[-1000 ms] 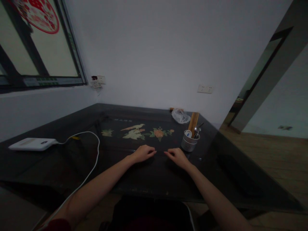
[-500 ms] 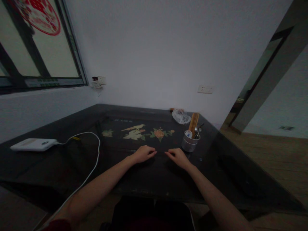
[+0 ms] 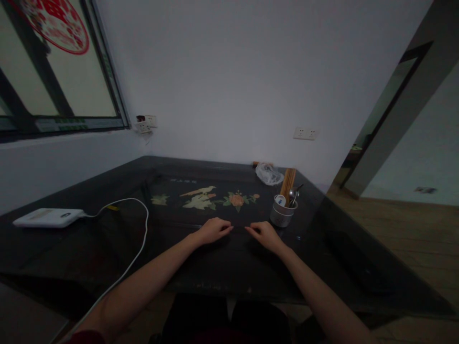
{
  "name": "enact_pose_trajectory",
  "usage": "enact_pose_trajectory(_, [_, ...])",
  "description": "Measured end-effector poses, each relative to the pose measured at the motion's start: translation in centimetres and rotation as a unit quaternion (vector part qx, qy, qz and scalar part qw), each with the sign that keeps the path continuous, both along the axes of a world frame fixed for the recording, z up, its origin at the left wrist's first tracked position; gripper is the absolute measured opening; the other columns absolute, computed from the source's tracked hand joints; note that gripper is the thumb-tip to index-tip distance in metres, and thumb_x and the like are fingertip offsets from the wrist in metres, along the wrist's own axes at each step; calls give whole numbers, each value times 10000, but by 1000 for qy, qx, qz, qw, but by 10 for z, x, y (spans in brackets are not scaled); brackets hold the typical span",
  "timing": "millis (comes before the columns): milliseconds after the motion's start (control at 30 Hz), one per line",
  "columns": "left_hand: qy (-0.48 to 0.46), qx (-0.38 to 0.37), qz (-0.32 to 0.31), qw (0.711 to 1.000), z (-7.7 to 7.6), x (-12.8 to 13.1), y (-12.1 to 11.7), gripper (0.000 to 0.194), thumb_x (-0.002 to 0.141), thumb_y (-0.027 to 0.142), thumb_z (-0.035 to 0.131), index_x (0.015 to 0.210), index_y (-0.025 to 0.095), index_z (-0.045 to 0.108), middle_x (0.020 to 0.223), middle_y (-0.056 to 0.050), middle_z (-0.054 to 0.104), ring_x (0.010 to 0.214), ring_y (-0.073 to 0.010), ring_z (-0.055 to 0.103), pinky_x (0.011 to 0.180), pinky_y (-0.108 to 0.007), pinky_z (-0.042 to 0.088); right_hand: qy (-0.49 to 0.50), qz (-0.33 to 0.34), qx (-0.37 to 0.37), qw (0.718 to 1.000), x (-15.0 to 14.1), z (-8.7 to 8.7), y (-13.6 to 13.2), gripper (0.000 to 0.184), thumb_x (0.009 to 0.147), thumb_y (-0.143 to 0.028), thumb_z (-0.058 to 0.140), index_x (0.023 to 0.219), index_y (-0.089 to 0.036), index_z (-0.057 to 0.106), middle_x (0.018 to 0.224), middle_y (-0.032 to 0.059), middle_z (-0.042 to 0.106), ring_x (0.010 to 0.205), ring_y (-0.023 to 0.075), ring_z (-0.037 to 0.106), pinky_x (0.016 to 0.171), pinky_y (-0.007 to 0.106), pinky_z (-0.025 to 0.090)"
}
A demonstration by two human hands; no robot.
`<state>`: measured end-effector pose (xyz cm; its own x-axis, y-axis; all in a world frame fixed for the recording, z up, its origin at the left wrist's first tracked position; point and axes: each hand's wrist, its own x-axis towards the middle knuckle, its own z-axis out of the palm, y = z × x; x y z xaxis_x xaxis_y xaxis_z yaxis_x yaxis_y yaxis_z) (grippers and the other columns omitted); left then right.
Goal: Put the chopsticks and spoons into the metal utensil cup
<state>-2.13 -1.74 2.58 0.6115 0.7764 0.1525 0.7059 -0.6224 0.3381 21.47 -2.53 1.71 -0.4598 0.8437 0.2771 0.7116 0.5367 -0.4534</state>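
My left hand rests on the dark tabletop with its fingers curled together and the thumb pointing inward. Facing it across a small gap, my right hand is closed in the same way. No object shows in either hand. Just beyond my right hand stands a grey cup with wooden chopsticks, metal spoons and a white round item in it. A flower-and-bird picture decorates the tabletop in front of both hands.
At the left lies a white power bank-like device; its white cable runs over my left forearm. A clear plastic bag sits near the wall. A long dark object lies at the right. Sockets are on the wall.
The view has shifted very slightly. Both hands keep their place and pose on the table, and the objects around them have not moved.
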Motion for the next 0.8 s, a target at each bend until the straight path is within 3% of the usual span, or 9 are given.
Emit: enact_pose_trajectory(800, [-9,5,-4,1000,-5,0,3,337,912,350,394,716,174,604,630,-3,583,567,-110,491,532,-224,265,-2,-1,-2,1000,1,1,-1,442,900,-432,423,554,-164,483,523,-28,443,518,92,387,530,230,235])
